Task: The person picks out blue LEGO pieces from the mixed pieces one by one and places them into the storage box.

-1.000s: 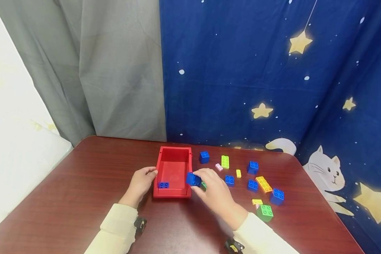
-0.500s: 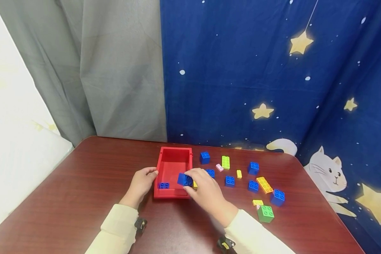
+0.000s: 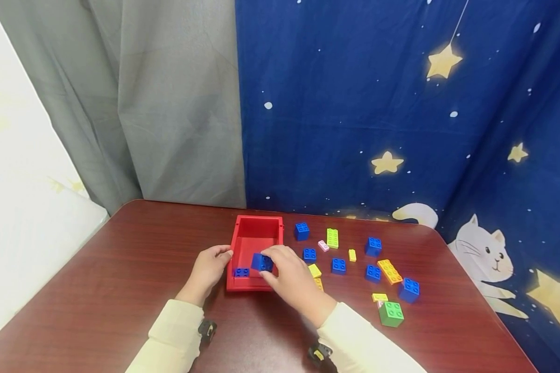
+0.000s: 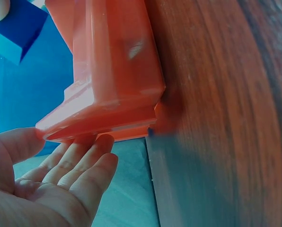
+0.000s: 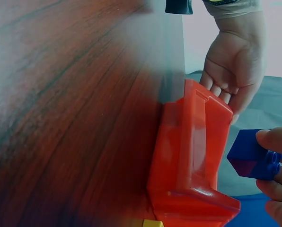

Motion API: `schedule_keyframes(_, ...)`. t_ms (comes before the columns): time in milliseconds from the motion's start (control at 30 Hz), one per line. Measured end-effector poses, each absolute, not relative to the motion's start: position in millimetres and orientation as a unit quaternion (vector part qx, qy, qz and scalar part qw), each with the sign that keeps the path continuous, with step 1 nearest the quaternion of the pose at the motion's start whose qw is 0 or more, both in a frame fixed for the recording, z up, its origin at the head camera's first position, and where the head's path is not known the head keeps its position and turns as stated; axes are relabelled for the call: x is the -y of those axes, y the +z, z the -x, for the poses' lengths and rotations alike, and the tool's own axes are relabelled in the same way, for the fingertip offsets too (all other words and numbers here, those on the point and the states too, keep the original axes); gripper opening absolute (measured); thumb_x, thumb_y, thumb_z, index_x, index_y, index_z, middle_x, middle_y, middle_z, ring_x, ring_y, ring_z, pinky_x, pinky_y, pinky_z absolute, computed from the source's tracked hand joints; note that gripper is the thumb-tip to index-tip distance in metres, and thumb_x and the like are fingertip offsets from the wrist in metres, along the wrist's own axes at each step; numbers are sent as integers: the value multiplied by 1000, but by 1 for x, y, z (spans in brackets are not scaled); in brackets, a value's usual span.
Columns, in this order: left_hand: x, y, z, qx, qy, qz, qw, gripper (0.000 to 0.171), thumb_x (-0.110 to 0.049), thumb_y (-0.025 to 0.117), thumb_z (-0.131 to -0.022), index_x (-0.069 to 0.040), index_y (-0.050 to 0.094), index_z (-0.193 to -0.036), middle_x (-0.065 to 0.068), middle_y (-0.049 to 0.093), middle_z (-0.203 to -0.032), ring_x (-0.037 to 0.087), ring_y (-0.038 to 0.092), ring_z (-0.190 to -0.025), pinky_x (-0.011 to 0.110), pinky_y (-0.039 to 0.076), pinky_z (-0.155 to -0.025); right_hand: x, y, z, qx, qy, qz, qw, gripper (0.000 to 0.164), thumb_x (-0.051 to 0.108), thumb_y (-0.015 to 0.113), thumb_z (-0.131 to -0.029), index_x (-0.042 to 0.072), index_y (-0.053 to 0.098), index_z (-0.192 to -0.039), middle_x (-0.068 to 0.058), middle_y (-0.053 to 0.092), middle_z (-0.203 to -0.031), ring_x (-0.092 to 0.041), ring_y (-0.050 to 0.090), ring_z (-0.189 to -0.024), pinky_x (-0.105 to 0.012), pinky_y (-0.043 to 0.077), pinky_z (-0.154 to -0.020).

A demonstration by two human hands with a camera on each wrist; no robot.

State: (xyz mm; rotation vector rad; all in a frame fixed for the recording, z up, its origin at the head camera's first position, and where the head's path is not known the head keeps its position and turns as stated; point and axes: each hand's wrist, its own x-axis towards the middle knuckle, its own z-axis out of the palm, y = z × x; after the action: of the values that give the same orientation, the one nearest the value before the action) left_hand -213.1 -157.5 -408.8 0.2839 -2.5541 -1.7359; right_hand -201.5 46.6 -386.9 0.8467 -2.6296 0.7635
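A red plastic box (image 3: 254,284) with an open top stands on the table. My left hand (image 3: 209,269) holds its left side, thumb at the rim and fingers against the outer wall (image 4: 122,61). Between thumb and fingers, my right hand (image 3: 295,282) pinches a blue toy building brick (image 3: 260,262) over the box's right half. In the right wrist view this brick (image 5: 250,153) is tipped, its studs turned towards the fingers and its body above the rim. Inside the box's near left corner lies a flatter blue brick (image 3: 241,272).
Right of the box, loose bricks lie on the brown table (image 3: 158,248): several blue ones (image 3: 338,266), a lime one (image 3: 332,238), an orange one (image 3: 389,271), a green one (image 3: 391,314), and small yellow (image 3: 352,255) and pink (image 3: 323,246) ones. A curtain (image 3: 331,103) hangs behind.
My right hand has moved left with the blue brick, from the box's right rim to over its inside. Yellow and blue bricks behind that hand have come into view. The left hand stays put.
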Motion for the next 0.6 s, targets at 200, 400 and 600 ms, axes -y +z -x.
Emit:
schedule_keyframes(200,158,-409,213,826,-556,-92,20,37,-13,49,-99,6,54,-131,28,53,-132,41,50,-122,54,42,-102,-41,-389,204,910,271,-288,125,45,21,78,-82,12,62,-123,-3,63,-117,-17,58,-107,-35,55,-89)
schedule_keyframes(400,157,-408,213,827,-554,-92,20,37,-14,49,-99,5,54,-131,28,53,-132,41,50,-123,53,42,-102,-34,-389,209,913,271,-284,113,46,23,77,-82,12,61,-124,-3,62,-119,-18,57,-109,-36,55,-89)
schedule_keyframes(600,157,-407,213,826,-555,-93,21,37,-14,50,-99,5,55,-130,28,53,-132,42,51,-122,54,43,-101,-27,-389,213,915,272,-277,106,48,24,78,-81,14,60,-125,-2,61,-121,-17,57,-111,-36,54,-90)
